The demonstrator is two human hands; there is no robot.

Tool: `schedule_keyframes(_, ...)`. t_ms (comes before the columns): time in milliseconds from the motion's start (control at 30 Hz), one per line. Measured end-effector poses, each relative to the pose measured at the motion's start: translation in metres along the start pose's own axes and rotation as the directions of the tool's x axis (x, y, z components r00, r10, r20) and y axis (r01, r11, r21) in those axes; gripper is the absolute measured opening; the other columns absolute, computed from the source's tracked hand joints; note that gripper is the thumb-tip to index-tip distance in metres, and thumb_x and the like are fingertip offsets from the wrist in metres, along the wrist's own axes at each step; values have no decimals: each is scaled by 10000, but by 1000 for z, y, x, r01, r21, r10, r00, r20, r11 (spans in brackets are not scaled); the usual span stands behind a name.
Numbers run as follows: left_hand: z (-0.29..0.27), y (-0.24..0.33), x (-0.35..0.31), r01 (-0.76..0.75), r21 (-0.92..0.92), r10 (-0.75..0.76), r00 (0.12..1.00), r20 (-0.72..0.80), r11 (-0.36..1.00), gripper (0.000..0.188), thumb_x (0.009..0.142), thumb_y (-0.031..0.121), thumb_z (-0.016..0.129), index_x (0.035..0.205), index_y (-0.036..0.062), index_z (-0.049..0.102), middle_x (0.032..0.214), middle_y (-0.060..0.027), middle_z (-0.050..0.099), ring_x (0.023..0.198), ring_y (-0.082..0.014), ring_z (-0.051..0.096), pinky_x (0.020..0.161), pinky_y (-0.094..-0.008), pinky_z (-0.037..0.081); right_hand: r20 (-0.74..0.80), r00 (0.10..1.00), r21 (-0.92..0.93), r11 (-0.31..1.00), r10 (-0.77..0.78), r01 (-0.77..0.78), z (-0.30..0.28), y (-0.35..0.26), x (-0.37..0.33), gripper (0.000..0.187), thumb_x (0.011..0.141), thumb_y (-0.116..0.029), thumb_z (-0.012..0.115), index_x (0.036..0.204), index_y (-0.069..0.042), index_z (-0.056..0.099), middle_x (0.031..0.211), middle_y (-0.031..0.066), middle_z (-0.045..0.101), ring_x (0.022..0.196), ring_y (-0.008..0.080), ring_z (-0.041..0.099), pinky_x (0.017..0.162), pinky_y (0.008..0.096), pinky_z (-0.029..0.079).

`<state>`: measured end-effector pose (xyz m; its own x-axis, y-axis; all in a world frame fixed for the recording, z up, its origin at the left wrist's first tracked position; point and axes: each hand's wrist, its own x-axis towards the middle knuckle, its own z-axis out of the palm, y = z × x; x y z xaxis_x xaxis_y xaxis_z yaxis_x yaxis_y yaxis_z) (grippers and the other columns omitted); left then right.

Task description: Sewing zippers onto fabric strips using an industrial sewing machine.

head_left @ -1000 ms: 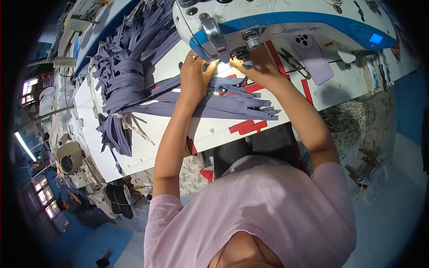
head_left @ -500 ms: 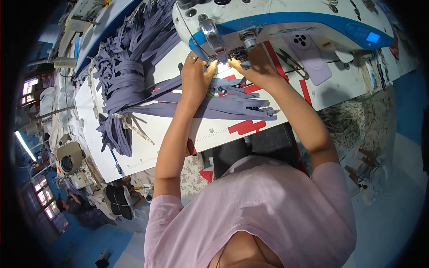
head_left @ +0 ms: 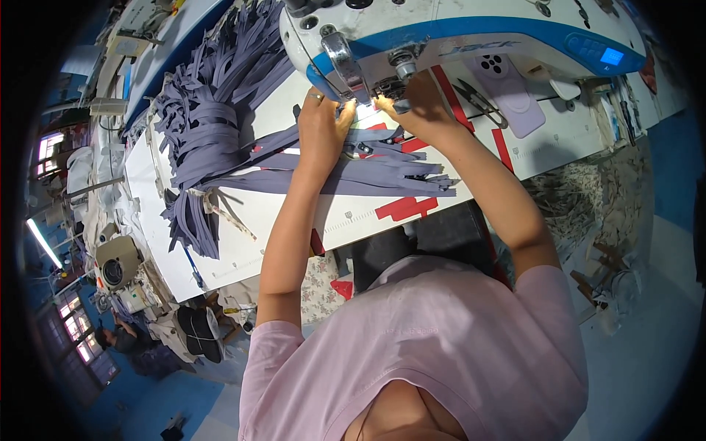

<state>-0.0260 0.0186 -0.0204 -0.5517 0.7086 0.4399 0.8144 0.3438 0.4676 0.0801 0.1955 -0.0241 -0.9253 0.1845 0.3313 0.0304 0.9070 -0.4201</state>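
Both hands work under the head of the sewing machine (head_left: 456, 33) on the white desk (head_left: 243, 242). The left hand (head_left: 321, 128) presses flat, grip released, on grey-purple fabric strips (head_left: 368, 176) — the right hand (head_left: 415, 106) pinches a strip by the needle. A strip pile (head_left: 213, 110) lies left.

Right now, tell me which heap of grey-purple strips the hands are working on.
The flat bundle of strips lying across the table under the left hand and right hand, not the big tangled pile off to the left.
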Motion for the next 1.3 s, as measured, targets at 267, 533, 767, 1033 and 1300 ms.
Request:
schedule_keyframes(267,1,-1,-1,9,-7,-9,1000,5,1000,169,809,38,763,960,-9,704,1046,-193,634,882,-369,640,740,-435,511,35,999,-16,1000,18,-18,-4,0,-1,390,847,-336,743,1004,20,709,1020,238,701,994,393,643,884,452,516)
schedule_keyframes(533,-2,1,-1,4,-27,-4,1000,24,1000,181,816,39,763,987,2,717,1040,-188,636,876,-363,645,734,-426,515,-20,1000,-51,999,-17,16,-8,-5,-4,384,846,-325,749,1017,15,699,1015,229,692,1017,400,624,902,453,504)
schedule_keyframes(767,-3,2,-1,-16,-7,16,1000,-6,1000,182,824,61,771,970,-15,692,1039,-189,633,880,-373,640,746,-435,519,-33,999,22,999,-24,24,-1,0,-2,363,852,-335,744,978,1,695,1015,226,680,1016,387,609,886,457,489)
schedule_keyframes(1033,-29,14,-5,21,183,-26,999,23,983,283,843,136,779,1061,4,655,1043,-163,627,855,-376,628,738,-427,519,-145,989,85,996,-13,25,-10,0,-4,88,767,-90,657,796,-7,658,917,184,671,983,342,623,915,434,450)
schedule_keyframes(1300,-131,-28,6,564,-297,-570,818,74,771,221,908,243,741,996,41,722,791,-25,694,620,-94,610,576,-247,457,-162,987,162,987,24,2,-24,0,-7,88,840,-73,635,808,6,614,844,178,653,881,351,619,856,445,469)
